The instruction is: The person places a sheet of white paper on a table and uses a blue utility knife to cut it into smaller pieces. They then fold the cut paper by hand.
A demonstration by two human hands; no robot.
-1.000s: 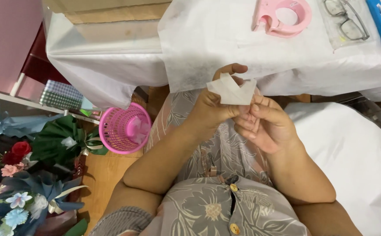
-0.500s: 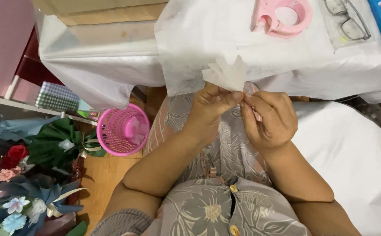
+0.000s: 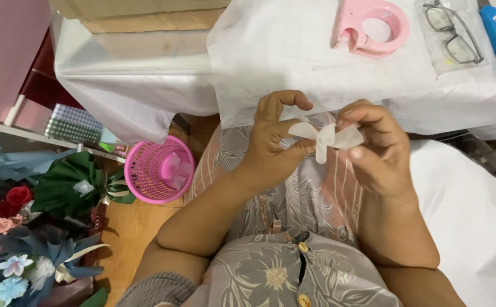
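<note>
White pinched paper piece (image 3: 326, 138) gripped between fingertips of both hands: left hand (image 3: 273, 142) thumb and forefinger clamp one lobe, right hand (image 3: 376, 150) fingers clamp other. Beyond fingertips: white sheet (image 3: 270, 68) on table, pink tape dispenser (image 3: 371, 27), glasses (image 3: 451, 31). Left, lower: pink basket (image 3: 158, 169), flower bouquets (image 3: 26, 239).

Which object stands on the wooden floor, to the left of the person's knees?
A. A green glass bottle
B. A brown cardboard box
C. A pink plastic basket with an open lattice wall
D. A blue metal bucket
C. The pink plastic lattice basket stands on the wooden floor, left of the person's lap, with pale scraps inside, while both hands pinch a small white folded paper piece above the lap.
</note>
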